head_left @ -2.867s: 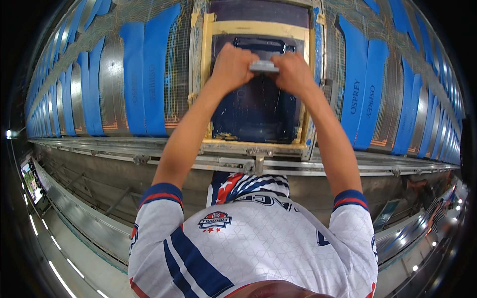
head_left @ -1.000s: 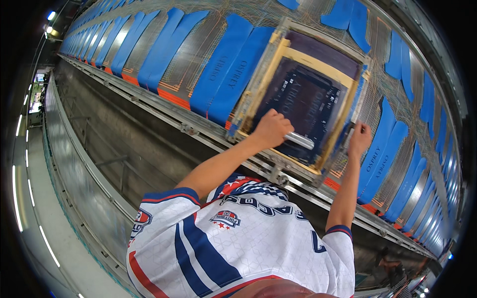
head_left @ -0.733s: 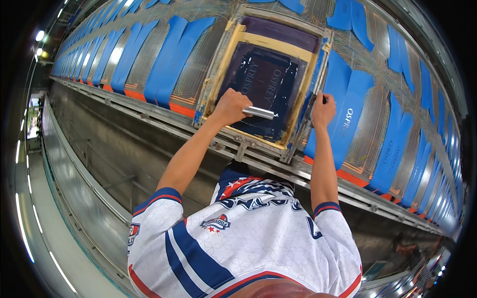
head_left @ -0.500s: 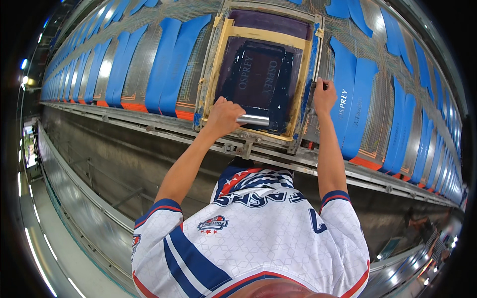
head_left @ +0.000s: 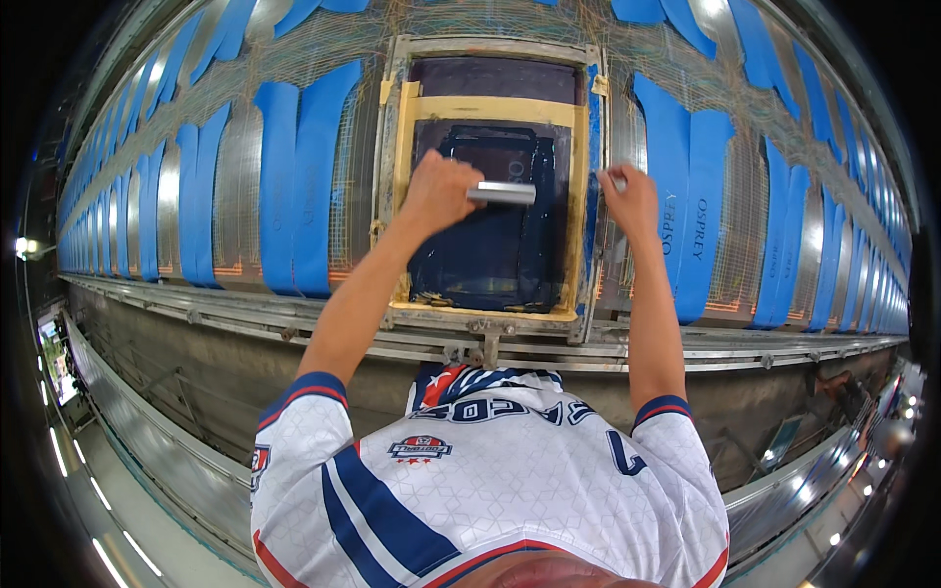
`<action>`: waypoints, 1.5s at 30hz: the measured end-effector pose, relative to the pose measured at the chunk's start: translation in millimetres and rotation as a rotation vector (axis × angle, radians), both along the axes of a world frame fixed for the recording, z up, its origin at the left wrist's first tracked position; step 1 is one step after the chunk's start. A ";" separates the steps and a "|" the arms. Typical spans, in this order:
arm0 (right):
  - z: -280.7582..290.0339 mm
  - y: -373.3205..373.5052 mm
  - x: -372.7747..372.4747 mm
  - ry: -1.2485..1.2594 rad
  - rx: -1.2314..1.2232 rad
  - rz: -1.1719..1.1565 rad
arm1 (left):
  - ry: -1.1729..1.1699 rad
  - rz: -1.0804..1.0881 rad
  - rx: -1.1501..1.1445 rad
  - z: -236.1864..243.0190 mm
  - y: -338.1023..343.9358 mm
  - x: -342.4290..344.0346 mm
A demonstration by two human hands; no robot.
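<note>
My left hand (head_left: pixel 439 196) is wrapped round a squeegee with a silver metal bar (head_left: pixel 505 193), its bar lying crosswise over the printing screen (head_left: pixel 490 260). Dark blue ink, wet and shiny, coats the mesh below and around the squeegee. Yellowish tape lines the screen's inner border, and a metal frame (head_left: pixel 495 43) surrounds it. At the frame's right side rail, my right hand (head_left: pixel 630 201) is closed, with curled fingertips against the edge. The squeegee's blade and most of its grip are hidden by my left hand and the bar.
Blue fabric pieces (head_left: pixel 306 186) lie in pairs on a long metal table to the left. More blue pieces (head_left: pixel 686 211) with dark print lie close by my right forearm. A metal rail (head_left: pixel 216 318) runs along the table's near edge, with a bracket (head_left: pixel 490 348) below the frame.
My left hand has moved the squeegee away from the near end of the screen, toward its middle. My right hand stays at the right rail. The view has shifted slightly.
</note>
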State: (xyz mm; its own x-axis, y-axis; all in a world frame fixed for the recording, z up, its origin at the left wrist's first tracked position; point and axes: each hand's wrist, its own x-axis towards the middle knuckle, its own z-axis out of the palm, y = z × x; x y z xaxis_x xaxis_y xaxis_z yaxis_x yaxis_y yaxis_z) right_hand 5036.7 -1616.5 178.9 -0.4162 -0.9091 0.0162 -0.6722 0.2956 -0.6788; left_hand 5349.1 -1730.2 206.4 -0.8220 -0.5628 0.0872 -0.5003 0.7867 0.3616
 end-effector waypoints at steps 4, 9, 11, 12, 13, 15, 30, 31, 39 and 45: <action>55.0 -55.2 29.4 -0.188 -0.093 0.305 | -0.020 -0.005 0.019 7.9 -60.8 -31.7; 63.4 -113.8 63.0 0.121 0.212 0.608 | 0.045 0.009 0.038 5.4 -87.2 -39.4; 40.0 -119.5 70.5 0.300 0.200 0.609 | 0.048 0.007 0.051 -2.1 -88.3 -44.5; 33.0 -118.1 70.7 0.265 0.194 0.578 | 0.064 0.020 0.080 -4.1 -85.8 -45.5; 31.5 -110.2 75.9 0.290 0.158 0.580 | 0.072 0.039 0.118 -4.0 -78.5 -42.0; 31.9 -83.2 84.8 0.342 0.087 0.577 | 0.046 0.037 0.090 -6.9 -53.8 -32.6; 30.9 -38.5 99.0 0.398 0.008 0.663 | 0.084 0.007 -0.049 -1.6 -2.2 -10.5; 30.5 -63.6 87.3 0.406 0.001 0.669 | 0.029 -0.002 -0.019 -1.9 -27.4 -20.6; 24.5 -122.5 67.7 0.305 0.202 0.613 | 0.082 0.037 0.066 -6.1 -82.4 -44.6; 21.0 -32.1 108.8 0.299 0.025 0.638 | 0.096 -0.011 0.000 -12.9 4.9 -3.0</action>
